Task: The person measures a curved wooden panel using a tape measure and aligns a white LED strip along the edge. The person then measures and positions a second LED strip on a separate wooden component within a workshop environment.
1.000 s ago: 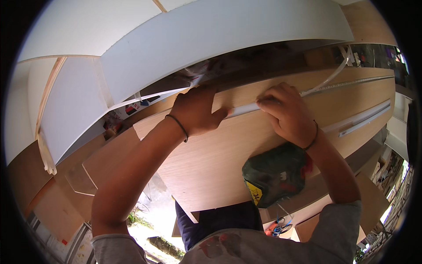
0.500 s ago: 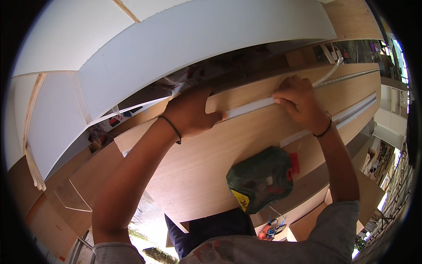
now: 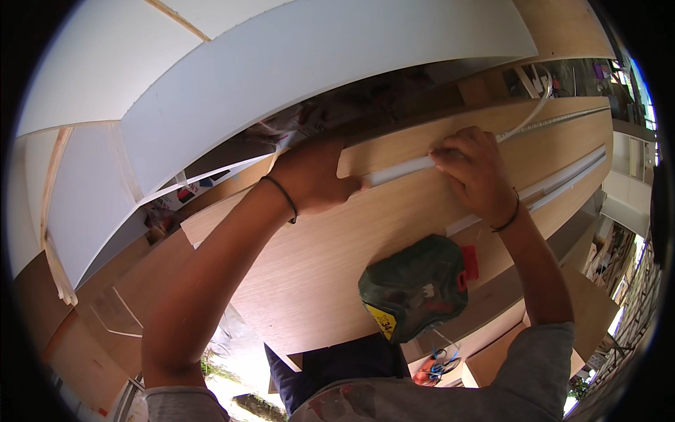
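A narrow white strip [image 3: 399, 171] lies along a light wood-grain board [image 3: 316, 260] in front of me. At the strip's left part is my left hand [image 3: 316, 176], closed on it with the thumb laid along its face; the other fingers are mostly hidden. My right hand [image 3: 474, 169] is at the strip's right part, its fingers curled with the tips on the strip and the thumb bent below them. Beyond that hand, a pale loose band [image 3: 538, 109] curves up off the board.
A dark green can [image 3: 415, 288] with a red cap stands on the board's near side. White lengths [image 3: 569, 176] and a ruler-like strip [image 3: 562, 121] lie at right. A large white panel [image 3: 316, 63] overhangs the far side. Orange and blue cords [image 3: 432, 367] sit below.
My right hand has shifted slightly left, and its thumb has dropped away from the index finger. The left hand has moved a little to the right along the strip.
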`<state>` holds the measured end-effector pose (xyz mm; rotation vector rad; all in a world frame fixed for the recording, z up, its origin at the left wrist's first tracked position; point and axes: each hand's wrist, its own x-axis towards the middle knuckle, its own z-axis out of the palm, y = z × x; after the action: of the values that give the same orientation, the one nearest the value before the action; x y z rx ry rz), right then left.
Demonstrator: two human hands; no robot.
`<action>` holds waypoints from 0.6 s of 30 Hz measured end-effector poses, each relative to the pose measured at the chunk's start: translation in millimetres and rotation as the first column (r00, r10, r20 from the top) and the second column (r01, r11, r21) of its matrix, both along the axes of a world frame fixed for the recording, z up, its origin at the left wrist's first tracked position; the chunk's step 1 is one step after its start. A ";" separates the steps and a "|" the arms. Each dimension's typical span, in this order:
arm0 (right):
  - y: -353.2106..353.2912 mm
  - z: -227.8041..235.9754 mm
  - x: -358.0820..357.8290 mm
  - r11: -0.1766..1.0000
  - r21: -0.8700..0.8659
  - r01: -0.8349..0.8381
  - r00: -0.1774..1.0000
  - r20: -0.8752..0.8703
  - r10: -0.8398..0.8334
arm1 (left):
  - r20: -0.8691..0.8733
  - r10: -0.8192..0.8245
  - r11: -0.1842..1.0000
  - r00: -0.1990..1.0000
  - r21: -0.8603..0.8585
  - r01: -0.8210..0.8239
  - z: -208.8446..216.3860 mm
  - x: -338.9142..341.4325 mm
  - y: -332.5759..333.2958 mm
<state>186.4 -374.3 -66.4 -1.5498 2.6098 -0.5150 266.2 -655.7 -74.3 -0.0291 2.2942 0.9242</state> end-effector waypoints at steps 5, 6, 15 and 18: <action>-0.4 -1.8 5.5 0.997 -0.064 0.033 0.999 0.011 -0.033 | -0.057 0.064 0.993 0.996 -0.091 -0.069 -0.7 3.9 13.0; -1.0 -2.1 5.7 0.996 -0.081 0.040 0.999 0.023 -0.039 | -0.081 0.105 0.989 0.991 -0.099 -0.113 0.1 5.5 14.3; -12.4 -8.4 5.2 0.986 -0.160 0.054 0.997 0.062 -0.044 | -0.003 0.007 1.000 1.000 -0.015 -0.007 1.9 -1.5 -1.0; -7.1 -19.3 7.8 0.968 -0.238 0.084 0.996 0.054 -0.073 | -0.093 0.049 0.982 0.994 0.187 -0.031 -8.5 12.9 -36.3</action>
<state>194.3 -381.4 -85.7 -1.4783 2.6663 -0.8914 279.1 -692.0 -82.9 0.0509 2.2937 1.1805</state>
